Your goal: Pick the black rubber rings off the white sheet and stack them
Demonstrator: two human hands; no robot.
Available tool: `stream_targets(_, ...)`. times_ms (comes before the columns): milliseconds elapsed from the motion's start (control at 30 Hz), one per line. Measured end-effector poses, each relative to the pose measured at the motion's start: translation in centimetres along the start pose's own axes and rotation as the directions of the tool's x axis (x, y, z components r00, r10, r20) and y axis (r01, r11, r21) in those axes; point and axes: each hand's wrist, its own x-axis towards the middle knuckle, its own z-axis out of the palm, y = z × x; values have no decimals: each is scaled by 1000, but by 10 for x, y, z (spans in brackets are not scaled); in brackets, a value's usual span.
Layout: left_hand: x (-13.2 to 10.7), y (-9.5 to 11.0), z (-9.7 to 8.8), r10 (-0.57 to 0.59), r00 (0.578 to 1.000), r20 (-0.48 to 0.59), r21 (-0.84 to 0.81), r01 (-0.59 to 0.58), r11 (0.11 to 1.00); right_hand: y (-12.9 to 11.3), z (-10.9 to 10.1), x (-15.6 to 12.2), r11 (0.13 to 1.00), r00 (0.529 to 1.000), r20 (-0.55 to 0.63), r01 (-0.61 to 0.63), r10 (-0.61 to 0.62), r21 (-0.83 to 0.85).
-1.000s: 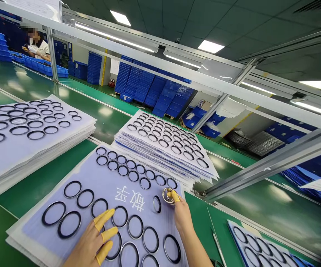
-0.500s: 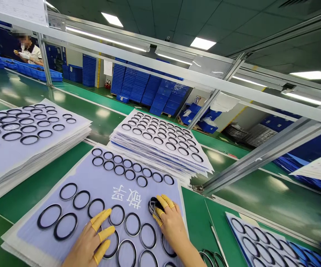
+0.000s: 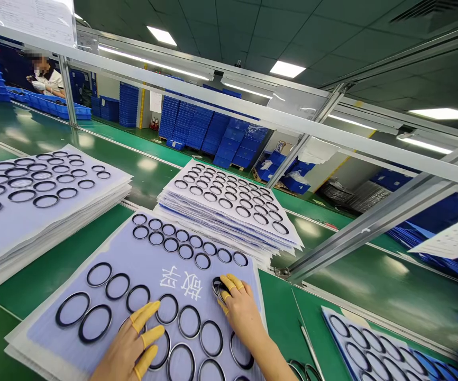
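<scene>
A pale blue sheet [image 3: 149,267] with rows of black rings and white characters lies on a stack in front of me. My left hand [image 3: 131,344], with yellow finger cots, lies flat on the sheet's near part, fingers spread over several rings. My right hand [image 3: 239,307], also in yellow cots, presses its fingertips down on a small black ring [image 3: 216,286] at the sheet's right side, just past the white characters.
More stacks of ring sheets stand at the left [image 3: 34,196] and behind [image 3: 229,203]. Scissors [image 3: 302,368] and a thin tool lie on the green belt at right, next to another blue sheet [image 3: 375,346]. An aluminium frame [image 3: 372,219] crosses overhead. A person works at far left.
My right hand came down from holding a ring off the sheet at its right edge to pressing a ring flat on the sheet. The left hand stayed put.
</scene>
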Motion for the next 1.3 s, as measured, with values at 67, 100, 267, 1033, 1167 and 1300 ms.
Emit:
stream_targets(67,0,1,1,-1,1000,-26,-12,1,1000,8,6,11,993,995,-44,-80,84,88)
stream_targets(100,0,1,2,4,999,-38,-16,-4,1000,12,10,17,982,988,-67,-126,137,141)
stream_targets(267,-1,-1,4,-4,998,-57,3,4,1000,36,15,28,798,883,-100,-360,459,483)
stream_targets(1033,3,-1,-4,132,991,15,97,-133,986,30,-15,-8,425,694,7,-449,720,786)
stream_targets(1167,1,-1,-1,106,994,42,82,-109,991,0,-6,-4,204,740,221,-437,635,876)
stream_targets(1300,-1,0,4,56,998,14,56,-57,997,-11,12,15,100,755,273,-407,596,908)
